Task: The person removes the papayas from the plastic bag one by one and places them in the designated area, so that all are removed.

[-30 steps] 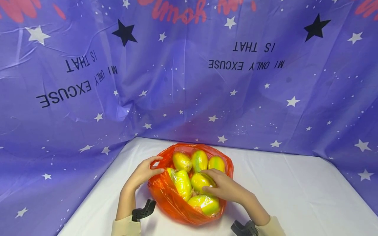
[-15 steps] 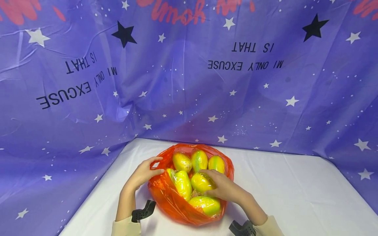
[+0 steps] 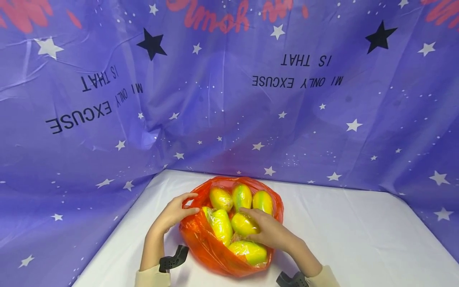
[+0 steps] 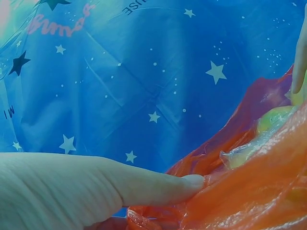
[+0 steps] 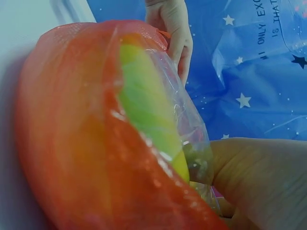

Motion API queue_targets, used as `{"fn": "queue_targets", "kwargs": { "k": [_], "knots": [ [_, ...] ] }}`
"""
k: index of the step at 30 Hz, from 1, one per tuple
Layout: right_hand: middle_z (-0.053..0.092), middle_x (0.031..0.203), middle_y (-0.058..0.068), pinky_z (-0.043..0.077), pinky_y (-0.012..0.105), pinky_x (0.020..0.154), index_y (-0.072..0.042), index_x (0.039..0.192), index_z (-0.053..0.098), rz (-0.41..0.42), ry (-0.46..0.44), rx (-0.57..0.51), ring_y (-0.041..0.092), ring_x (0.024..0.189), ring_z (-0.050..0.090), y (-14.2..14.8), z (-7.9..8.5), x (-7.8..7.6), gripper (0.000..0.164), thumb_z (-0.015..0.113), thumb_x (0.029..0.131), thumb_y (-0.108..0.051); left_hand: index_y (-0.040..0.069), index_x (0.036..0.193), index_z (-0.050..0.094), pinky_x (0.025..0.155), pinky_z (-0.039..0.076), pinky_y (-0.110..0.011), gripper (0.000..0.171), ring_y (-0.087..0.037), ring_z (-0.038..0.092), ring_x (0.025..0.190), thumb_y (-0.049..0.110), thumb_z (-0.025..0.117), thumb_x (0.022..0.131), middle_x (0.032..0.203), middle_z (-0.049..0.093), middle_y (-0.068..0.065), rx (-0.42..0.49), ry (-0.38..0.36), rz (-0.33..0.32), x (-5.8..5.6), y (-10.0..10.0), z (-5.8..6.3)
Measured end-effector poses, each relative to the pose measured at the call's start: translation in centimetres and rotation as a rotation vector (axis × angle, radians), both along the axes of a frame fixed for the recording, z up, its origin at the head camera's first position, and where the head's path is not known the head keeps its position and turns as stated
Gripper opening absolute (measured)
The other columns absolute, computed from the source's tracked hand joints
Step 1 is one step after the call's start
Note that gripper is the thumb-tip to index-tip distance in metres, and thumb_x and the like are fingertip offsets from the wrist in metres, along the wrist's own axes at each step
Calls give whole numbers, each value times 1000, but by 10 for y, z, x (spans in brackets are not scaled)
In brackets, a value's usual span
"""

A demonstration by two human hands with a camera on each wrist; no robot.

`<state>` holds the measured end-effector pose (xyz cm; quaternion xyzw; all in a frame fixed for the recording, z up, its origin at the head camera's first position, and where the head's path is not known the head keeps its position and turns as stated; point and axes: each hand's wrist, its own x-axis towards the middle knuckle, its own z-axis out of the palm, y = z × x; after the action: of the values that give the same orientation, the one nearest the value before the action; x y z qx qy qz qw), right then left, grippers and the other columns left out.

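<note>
Yellow fruit (image 3: pixel 245 224) sits inside the red bag (image 3: pixel 204 243), right of its middle, directly to the left of your right hand (image 3: pixel 272 230), which is clearly the nearer one. Its long axis seems to run from far left to near right, the right end hidden under your palm. Your right thumb and fingers straddle it across the narrow width, holding it from the near and far sides. Your left hand (image 3: pixel 175 213) curls at the bag's left rim, thumb against the plastic; how firmly it grips, you cannot tell. Another wrapped fruit (image 3: pixel 222 226) lies between. Since one more fruit (image 3: pixel 251 252) crowds the near side, your thumb's clearance there probably matters most.
</note>
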<state>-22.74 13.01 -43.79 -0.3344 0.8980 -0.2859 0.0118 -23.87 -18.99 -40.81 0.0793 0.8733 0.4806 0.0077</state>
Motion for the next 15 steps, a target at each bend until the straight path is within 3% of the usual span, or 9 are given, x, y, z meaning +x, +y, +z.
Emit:
{"fn": "queue_targets", "kwargs": {
  "k": [15],
  "knots": [
    [49,139,4,42,45,102,-20,149,39,-31,-36,-58,21,123,48,7,13,3,73,74,85,-20,0,131,56,100,39,-59,50,-43,48,121,15,72,85,131,55,-20,-7,7,5,0,0,-1]
  ]
}}
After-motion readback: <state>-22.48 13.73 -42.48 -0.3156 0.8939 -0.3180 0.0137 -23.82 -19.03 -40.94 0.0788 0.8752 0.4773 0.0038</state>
